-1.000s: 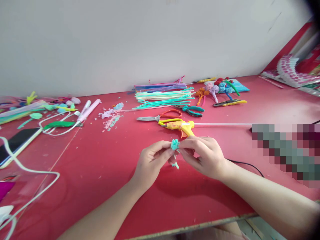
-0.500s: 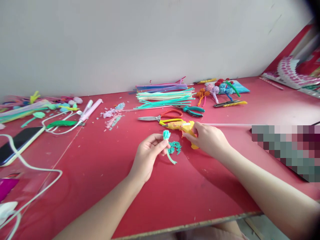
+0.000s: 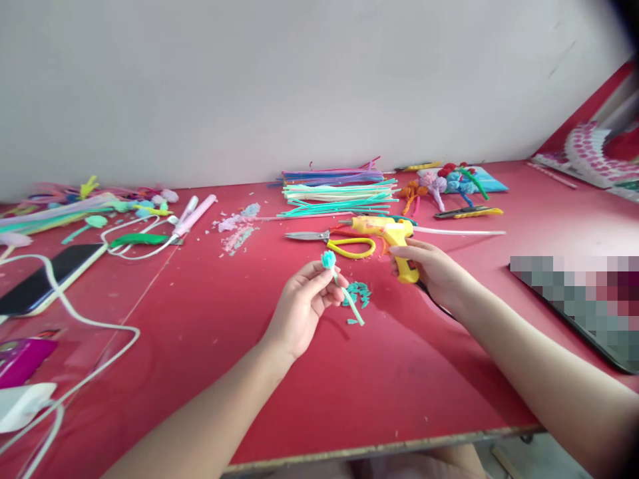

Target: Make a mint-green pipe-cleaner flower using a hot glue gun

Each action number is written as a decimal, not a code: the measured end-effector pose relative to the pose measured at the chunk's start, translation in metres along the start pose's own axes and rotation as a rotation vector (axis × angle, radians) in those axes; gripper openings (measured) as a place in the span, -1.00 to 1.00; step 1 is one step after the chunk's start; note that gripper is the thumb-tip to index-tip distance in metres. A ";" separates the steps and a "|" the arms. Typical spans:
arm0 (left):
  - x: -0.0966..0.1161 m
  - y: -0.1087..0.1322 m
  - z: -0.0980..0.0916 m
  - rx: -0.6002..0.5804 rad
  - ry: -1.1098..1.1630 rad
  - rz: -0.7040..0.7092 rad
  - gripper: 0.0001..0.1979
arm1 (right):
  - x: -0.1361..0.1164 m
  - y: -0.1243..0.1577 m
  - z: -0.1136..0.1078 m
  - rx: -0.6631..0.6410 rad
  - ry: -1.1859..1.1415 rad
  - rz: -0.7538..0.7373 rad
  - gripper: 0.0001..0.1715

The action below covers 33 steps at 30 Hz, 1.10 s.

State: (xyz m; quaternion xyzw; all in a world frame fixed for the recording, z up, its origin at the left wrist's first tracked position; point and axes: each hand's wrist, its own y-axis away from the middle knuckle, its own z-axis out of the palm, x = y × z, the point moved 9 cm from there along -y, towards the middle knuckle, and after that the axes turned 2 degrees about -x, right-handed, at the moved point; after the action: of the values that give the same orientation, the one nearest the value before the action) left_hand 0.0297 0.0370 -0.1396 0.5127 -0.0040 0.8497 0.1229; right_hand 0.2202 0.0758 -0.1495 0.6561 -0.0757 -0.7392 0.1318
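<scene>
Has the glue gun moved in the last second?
Yes. The right hand has stood the glue gun upright, lifting its barrel beyond the yellow handle of the scissors.

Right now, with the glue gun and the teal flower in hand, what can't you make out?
Head view only:
- Glue gun trigger: covered by the right hand.
- Glue at its nozzle: too small to tell.
- Teal flower, where its stem is pinched: hidden inside the left hand.
- Dark flat thing at the right: blurred by a mosaic and cut off by the frame edge.
- White charger: cut off by the left edge.
</scene>
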 end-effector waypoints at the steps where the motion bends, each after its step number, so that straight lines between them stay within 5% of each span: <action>1: -0.001 0.000 -0.001 0.001 0.021 -0.009 -0.95 | 0.002 0.001 0.001 -0.017 -0.018 0.022 -0.72; 11: -0.007 0.003 -0.003 0.019 -0.078 -0.067 -0.85 | -0.014 0.020 0.025 -0.190 -0.032 -0.162 -0.88; 19: -0.031 0.020 0.033 -0.356 -0.345 -0.287 -0.71 | -0.010 0.033 0.052 -0.319 0.027 -0.171 -0.74; 24: -0.041 0.025 0.038 -0.426 -0.346 -0.376 -0.71 | -0.002 0.042 0.069 -0.487 -0.011 -0.109 -0.72; 33: -0.040 0.015 0.024 -0.265 -0.259 -0.342 -0.82 | -0.016 0.035 0.051 -0.269 0.149 -0.254 -0.81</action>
State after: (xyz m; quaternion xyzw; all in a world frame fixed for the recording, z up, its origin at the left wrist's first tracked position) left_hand 0.0655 0.0112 -0.1610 0.5898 -0.0442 0.7359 0.3296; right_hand 0.1746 0.0443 -0.1180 0.6897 0.1171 -0.7028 0.1290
